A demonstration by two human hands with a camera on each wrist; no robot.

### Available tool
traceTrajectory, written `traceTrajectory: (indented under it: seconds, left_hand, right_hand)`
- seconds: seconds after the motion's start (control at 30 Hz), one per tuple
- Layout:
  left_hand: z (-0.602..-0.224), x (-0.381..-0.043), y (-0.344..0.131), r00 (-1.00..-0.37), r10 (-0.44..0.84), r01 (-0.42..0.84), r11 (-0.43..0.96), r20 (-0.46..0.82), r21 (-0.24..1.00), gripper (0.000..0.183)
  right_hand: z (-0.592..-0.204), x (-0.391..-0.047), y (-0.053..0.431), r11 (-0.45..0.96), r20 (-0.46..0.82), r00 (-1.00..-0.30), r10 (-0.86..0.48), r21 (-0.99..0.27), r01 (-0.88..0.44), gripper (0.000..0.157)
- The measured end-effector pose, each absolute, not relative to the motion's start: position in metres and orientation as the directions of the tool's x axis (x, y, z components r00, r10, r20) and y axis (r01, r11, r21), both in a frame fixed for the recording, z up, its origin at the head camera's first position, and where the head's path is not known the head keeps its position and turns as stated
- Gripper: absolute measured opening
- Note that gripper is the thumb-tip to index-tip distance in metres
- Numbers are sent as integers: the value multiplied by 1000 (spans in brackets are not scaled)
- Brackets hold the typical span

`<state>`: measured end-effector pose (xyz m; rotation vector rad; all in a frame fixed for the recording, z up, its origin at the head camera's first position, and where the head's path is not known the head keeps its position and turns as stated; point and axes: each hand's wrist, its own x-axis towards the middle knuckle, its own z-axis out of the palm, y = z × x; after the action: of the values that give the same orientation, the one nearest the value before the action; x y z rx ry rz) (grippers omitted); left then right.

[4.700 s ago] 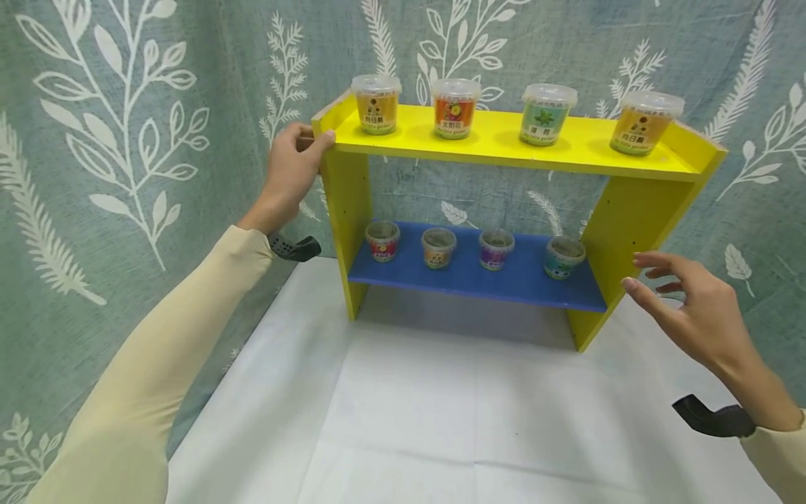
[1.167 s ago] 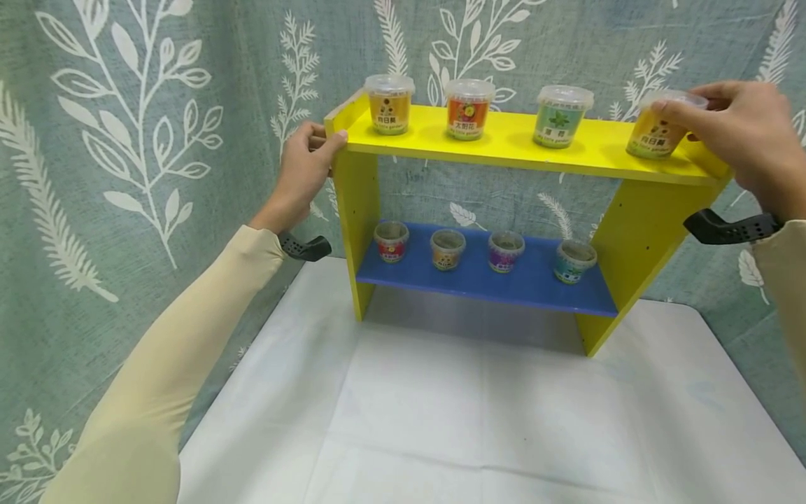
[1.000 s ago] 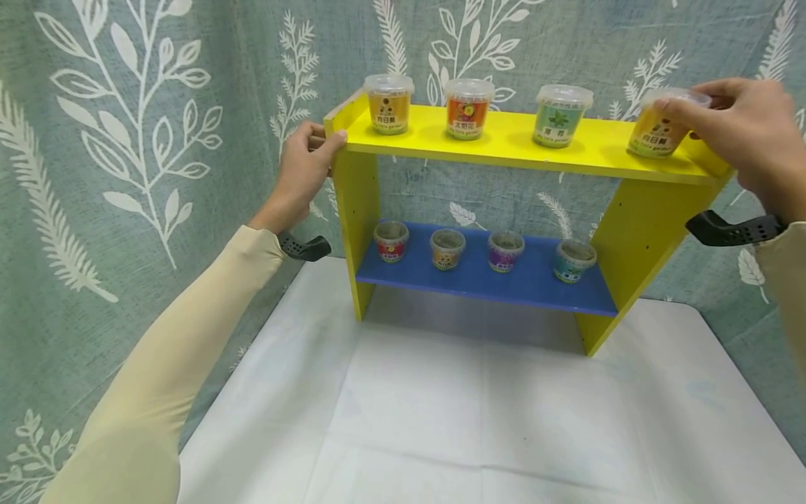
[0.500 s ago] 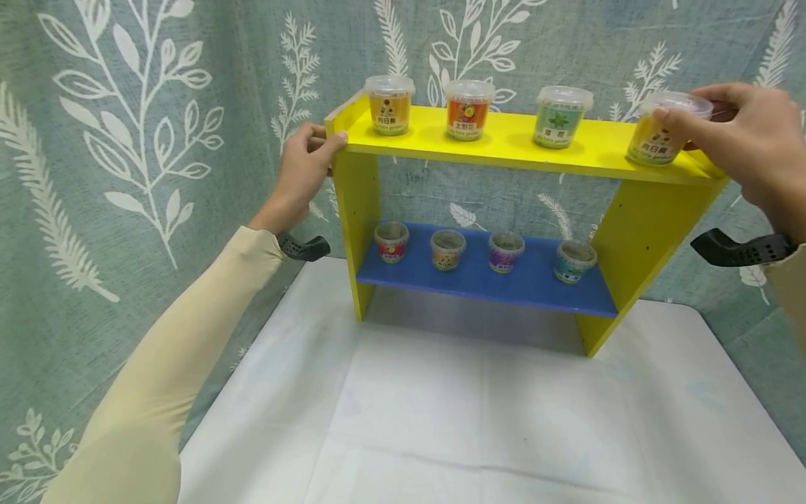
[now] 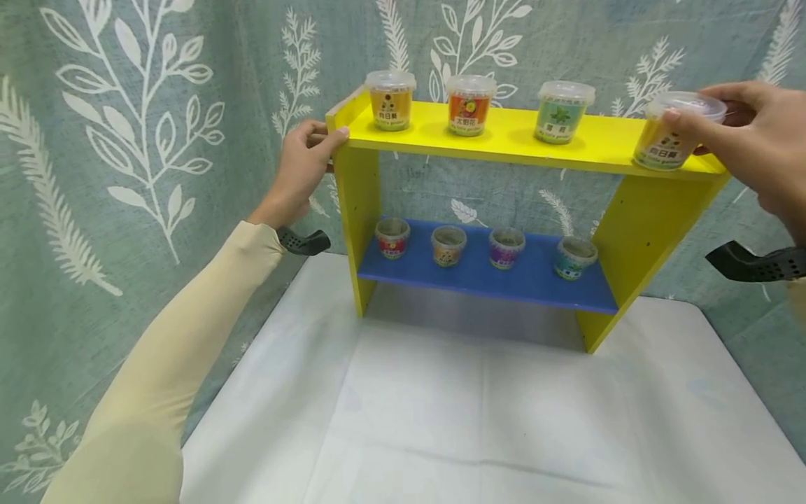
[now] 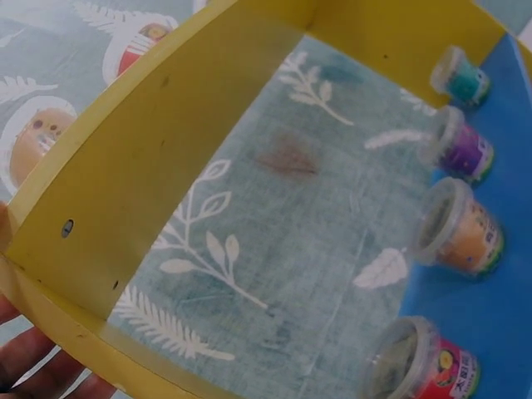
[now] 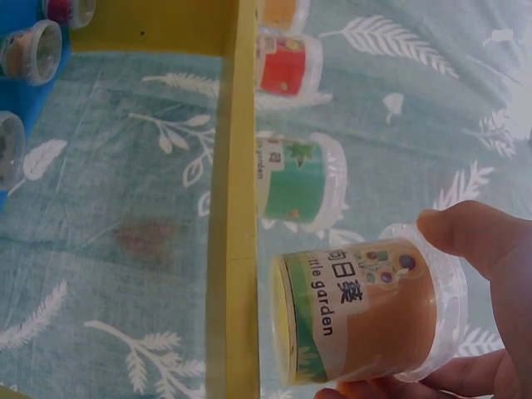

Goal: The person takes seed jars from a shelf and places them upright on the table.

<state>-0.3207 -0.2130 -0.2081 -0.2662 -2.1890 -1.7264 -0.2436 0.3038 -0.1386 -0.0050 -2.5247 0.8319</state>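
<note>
My right hand (image 5: 762, 140) pinches the lidded orange cup with a sunflower label (image 5: 665, 133) near its rim, thumb in front. In the right wrist view the cup's base looks slightly apart from the shelf's front edge. My left hand (image 5: 301, 168) grips the top left corner of the yellow shelf unit (image 5: 504, 147), thumb on the front edge and fingers round the side. On the top board stand another orange cup (image 5: 391, 105), a red-orange cup (image 5: 469, 108) and a green cup (image 5: 562, 115), all lidded.
The blue lower shelf (image 5: 535, 283) bears smaller open-looking cups: red (image 5: 392, 241), peach (image 5: 448, 248), purple (image 5: 506, 250) and teal (image 5: 573, 260). The unit stands on a white-covered table (image 5: 428, 399). A green leaf-patterned curtain (image 5: 157, 175) hangs behind and at the left.
My right hand has gone from beside the shelf up to the rightmost cup and grasped it. The cup has shifted towards the front edge and slightly right. My left hand keeps its grip.
</note>
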Motion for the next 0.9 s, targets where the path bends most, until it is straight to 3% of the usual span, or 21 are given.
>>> traceTrajectory:
  seconds: [0.9]
  left_hand:
    - [-208,-322,-212,-920,-56,363,251,387,897,38]
  right_hand:
    - [-164,-211,300,745,452,-877,164,-640,-190,72]
